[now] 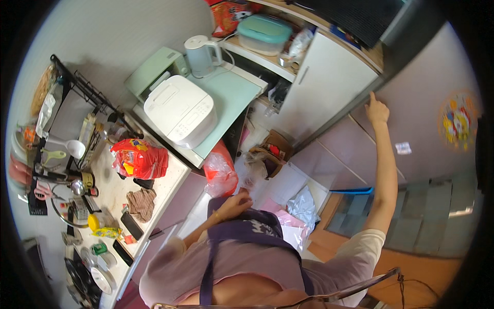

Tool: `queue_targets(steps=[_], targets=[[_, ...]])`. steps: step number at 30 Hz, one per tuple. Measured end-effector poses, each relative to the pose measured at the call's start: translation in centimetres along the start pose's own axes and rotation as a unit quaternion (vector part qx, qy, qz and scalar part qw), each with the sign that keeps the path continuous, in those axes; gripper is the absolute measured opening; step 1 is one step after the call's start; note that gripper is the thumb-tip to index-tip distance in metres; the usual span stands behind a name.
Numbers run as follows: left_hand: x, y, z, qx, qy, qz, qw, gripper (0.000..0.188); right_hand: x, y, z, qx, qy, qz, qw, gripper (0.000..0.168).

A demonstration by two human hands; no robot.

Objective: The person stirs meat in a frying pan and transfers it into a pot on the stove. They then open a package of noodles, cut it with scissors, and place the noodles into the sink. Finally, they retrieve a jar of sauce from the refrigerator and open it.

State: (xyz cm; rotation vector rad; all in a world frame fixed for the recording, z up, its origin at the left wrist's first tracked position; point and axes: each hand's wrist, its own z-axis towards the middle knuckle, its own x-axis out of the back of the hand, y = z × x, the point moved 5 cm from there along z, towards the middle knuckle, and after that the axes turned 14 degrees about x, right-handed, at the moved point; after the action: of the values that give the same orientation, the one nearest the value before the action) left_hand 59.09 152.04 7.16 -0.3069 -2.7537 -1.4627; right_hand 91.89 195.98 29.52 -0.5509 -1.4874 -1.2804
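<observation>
My right hand [377, 110] reaches out to the upper right, its index finger extended at the dark edge strip of a smooth, pale purplish door panel [417, 96], beside a white cabinet door [324, 77]. It holds nothing that I can see. My left hand [236, 204] is bent in front of my chest, by the dark apron [251, 231], its fingers partly curled; whether they touch the apron is unclear. A red plastic bag [220, 170] lies beyond that hand. Left of it, a white rice cooker [180, 110] and an electric kettle [200, 56] stand on a pale green top.
The counter [173, 170] at left bears a red package [141, 158], a brown cloth [141, 204], phones and jars. Utensils hang on the wall. An open cardboard box [276, 148], plastic bags and a silvery bag [303, 206] lie on the floor. A lidded teal container [266, 34] sits on the shelf.
</observation>
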Motion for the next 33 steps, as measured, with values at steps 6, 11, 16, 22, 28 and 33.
queue_targets(steps=[6,11,16,22,28,33], targets=[[2.4,6.7,7.2,-0.086,-0.008,0.142,0.986,0.035,1.8,-0.8,0.3,-0.084,0.001,0.031,0.996,0.045],[3.5,7.5,11.7,-0.031,-0.050,0.178,0.982,0.034,3.3,-2.9,-3.0,-0.082,0.161,0.026,0.983,0.031],[2.1,9.4,15.2,-0.013,-0.153,0.202,0.967,0.036,8.2,-6.8,-16.2,-0.100,0.178,0.132,0.970,0.037],[-1.4,13.3,20.3,-0.024,-0.223,0.232,0.946,0.034,5.0,-7.9,-35.3,-0.388,0.492,0.403,0.667,0.045],[-7.3,19.0,21.7,-0.018,-0.283,0.272,0.920,0.033,-0.1,-6.5,-46.5,-0.605,0.601,0.197,0.484,0.052],[-14.1,19.0,25.0,-0.113,-0.327,0.362,0.865,0.041,0.1,-0.9,-53.1,-0.641,0.660,0.124,0.371,0.049]])
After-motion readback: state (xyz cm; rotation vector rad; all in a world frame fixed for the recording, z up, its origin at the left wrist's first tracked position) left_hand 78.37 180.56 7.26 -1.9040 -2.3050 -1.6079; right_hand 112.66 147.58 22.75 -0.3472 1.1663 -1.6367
